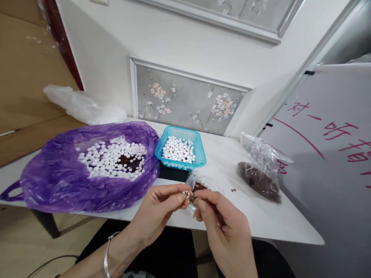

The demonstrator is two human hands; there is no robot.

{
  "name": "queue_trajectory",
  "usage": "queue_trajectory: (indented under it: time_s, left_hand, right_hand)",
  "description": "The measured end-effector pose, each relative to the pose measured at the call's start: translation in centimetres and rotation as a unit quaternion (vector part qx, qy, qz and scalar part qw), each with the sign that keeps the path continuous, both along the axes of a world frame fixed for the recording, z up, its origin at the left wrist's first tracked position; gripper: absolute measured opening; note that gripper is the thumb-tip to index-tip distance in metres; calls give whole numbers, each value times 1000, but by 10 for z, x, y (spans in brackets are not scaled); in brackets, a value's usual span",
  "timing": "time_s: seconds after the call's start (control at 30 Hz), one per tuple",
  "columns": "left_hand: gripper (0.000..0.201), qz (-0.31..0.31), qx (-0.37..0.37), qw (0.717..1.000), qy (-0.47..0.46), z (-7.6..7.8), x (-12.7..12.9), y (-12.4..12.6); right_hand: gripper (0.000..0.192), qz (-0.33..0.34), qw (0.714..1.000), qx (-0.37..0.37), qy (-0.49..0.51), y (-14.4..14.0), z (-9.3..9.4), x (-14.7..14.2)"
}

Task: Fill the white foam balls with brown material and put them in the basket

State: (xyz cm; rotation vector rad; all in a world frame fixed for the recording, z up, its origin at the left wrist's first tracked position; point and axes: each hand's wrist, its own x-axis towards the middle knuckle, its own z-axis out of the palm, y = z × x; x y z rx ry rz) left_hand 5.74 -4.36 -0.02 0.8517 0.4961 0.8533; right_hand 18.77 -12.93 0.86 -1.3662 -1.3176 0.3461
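Between the thumb and index finger of my left hand [156, 212], a small white ball [186, 194] is pinched, with a reddish-brown mark or piece on its face. My right hand [226, 227] meets it from the other side with thumb and index finger pressed together; the tiny item in them is too small to name. Just behind my fingertips lies an open clear bag [199, 187] of small reddish-brown pieces, partly hidden by my hands. Beyond it, a turquoise basket [200, 159] holds many white balls, a few with brown on them.
At left, a purple plastic bag [55, 173] spreads open with white balls and brown pieces inside. A clear bag of brown material [259, 181] sits at right. One loose brown piece [233, 190] lies on the white table [290, 224]. A dark flat object [174, 174] is under the basket.
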Motion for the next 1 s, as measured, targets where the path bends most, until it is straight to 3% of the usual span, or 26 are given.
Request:
queue_trajectory:
  time_s: [0.13,0.27,0.6,0.83,1.0]
  left_hand:
    - [14,-5,-7,1000,-16,-4,-4,0]
    - [17,-25,-60,997,-42,-6,-7,0]
    - [17,-38,-154,978,-134,2,-11,1]
    - [25,4,-153,986,-74,-1,-5,3]
    - [29,51,-107,993,-15,-6,-3,5]
  right_hand:
    - [18,14,1000,3,1,8,1,-3]
    - [16,0,1000,1,20,5,0,-2]
    - [14,-8,1000,-2,18,0,-3,5]
    - [13,10,1000,-6,-24,-1,-8,12]
    - [13,-42,999,-19,-24,-7,-13,26]
